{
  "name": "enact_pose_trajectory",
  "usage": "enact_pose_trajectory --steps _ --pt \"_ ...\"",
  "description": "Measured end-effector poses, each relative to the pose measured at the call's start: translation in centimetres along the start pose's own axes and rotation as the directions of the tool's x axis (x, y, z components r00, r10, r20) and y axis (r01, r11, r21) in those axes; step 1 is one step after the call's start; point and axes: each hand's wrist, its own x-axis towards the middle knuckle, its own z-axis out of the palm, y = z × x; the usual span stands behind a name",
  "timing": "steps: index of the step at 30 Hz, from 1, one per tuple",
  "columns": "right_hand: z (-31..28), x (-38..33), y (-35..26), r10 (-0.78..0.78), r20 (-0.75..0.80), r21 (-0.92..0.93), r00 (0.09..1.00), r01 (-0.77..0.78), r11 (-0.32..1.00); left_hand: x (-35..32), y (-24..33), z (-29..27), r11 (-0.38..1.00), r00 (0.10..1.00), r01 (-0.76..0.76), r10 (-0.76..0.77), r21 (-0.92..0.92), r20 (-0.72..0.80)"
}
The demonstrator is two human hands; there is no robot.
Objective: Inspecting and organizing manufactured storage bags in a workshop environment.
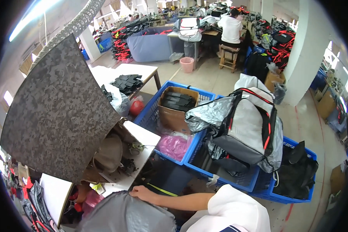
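Note:
From the lower right my right arm, in a white short sleeve, reaches left across the lower edge. My right hand [143, 194] is closed on the upper edge of a grey fabric piece [123, 215], which looks like part of a bag. The fabric bulges toward me, and its lower part runs out of the picture. My left hand does not show. Just beyond the fabric is a white worktop [145, 135] with a beige rounded machine part [109, 154] and dark scraps on it.
A grey mottled panel [58, 112] hangs on the left beneath a ribbed transparent hose [71, 28]. Blue crates [170, 155] stand ahead, holding a cardboard box [172, 118], a pink plastic bag [173, 147] and a white-grey bag [243, 127]. Farther off, a person [231, 31] sits at a table.

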Motion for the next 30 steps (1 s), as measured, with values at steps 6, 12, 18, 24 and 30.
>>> enact_pose_trajectory --steps 6,12,18,24,30 --pt "-6.5 -5.6 5.1 0.038 -0.076 -0.388 0.996 -0.065 0.919 3.9 5.4 4.8 0.841 0.86 -0.498 0.511 -0.21 0.003" --pt "-2.1 -2.4 2.4 -0.575 0.286 -0.48 0.767 0.634 0.606 2.1 6.6 19.8 0.785 0.781 -0.533 0.6 -0.317 0.172" --pt "-1.1 0.0 1.3 -0.249 0.529 -0.242 0.811 0.425 0.872 1.3 7.2 16.2 0.828 0.798 -0.533 0.56 -0.173 0.221" --pt "-2.8 1.4 4.3 -0.334 0.35 -0.244 0.875 0.43 0.869 -1.8 -10.9 29.1 0.927 0.962 -0.171 0.23 0.334 -0.145" --pt "-3.7 3.2 8.4 -0.262 -0.003 -0.256 0.965 0.252 0.933 -0.3 -13.6 38.1 0.968 0.98 -0.201 0.199 -0.15 -0.032"
